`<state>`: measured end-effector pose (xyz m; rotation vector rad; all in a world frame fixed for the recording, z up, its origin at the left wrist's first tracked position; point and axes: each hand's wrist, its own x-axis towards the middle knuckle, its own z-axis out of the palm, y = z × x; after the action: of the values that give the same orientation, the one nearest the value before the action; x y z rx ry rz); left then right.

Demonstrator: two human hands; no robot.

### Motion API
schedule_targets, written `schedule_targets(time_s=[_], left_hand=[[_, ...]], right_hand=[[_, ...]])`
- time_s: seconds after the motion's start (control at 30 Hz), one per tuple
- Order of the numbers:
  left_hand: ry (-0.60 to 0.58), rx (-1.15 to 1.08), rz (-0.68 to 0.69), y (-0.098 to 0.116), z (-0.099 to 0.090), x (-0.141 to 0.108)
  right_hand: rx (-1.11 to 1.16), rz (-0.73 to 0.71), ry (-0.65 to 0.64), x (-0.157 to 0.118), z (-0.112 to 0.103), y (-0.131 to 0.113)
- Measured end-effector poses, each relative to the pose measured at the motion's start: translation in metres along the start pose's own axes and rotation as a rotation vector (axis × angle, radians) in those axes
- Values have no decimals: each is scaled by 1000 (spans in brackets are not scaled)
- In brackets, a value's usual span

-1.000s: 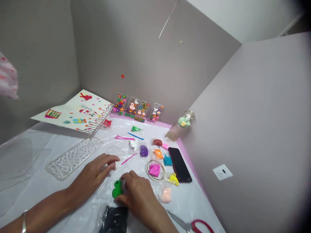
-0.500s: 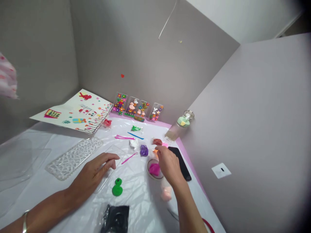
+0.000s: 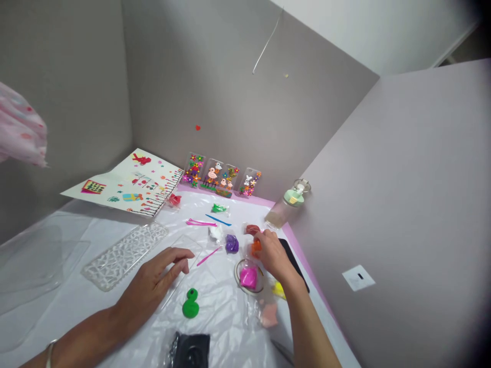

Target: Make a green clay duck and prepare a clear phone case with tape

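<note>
My left hand (image 3: 166,271) lies over a clear flat plastic piece (image 3: 187,244), its thumb and forefinger apart with nothing between them. Below its fingertips is a green clay figure (image 3: 191,305) of two joined rounds with a dark spot on the smaller one. My right hand (image 3: 272,253) has its fingers closed on a bag of orange clay (image 3: 255,248); the far side of the grip is hidden. Close by lie bags of brown-red clay (image 3: 252,229) and purple clay (image 3: 231,244). A pink clay bag (image 3: 248,277) sits within a round ring (image 3: 237,281).
Black clay (image 3: 192,350) lies at the front, peach clay (image 3: 269,315) and yellow clay (image 3: 279,290) at right. A phone (image 3: 297,266) is partly behind my right hand. Pink tools (image 3: 208,256), a patterned clear case (image 3: 125,255), a drawing book (image 3: 126,184) and a bottle (image 3: 284,207) surround them.
My right hand has come down onto the orange clay bag, which shows more fully now. Yellow clay has come into sight beside the wrist. My left hand stays in place; the view has shifted slightly.
</note>
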<state>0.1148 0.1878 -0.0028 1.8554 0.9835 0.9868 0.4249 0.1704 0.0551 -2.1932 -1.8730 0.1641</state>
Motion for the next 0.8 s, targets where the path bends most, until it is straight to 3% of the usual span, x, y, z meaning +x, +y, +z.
schedule_targets(time_s=[0.1,0.17,0.33,0.6,0.8], left_hand=[[5,-29,-11,4,0,-1],[-5,-39,-20,8,0,-1],[-42,-99,-37,17,1,-1],[-135,-82,40,14,1,-3],[-116,-121,-144,12,0,2]], right_hand=[[118,-7,120,-13,-7,-11],[260,-30,129,-24,-9,-25],[853,-57,-116,-50,3,-69],[794,-68,-218,-66,26,-92],[842,-37,-201,-65,34,-91]])
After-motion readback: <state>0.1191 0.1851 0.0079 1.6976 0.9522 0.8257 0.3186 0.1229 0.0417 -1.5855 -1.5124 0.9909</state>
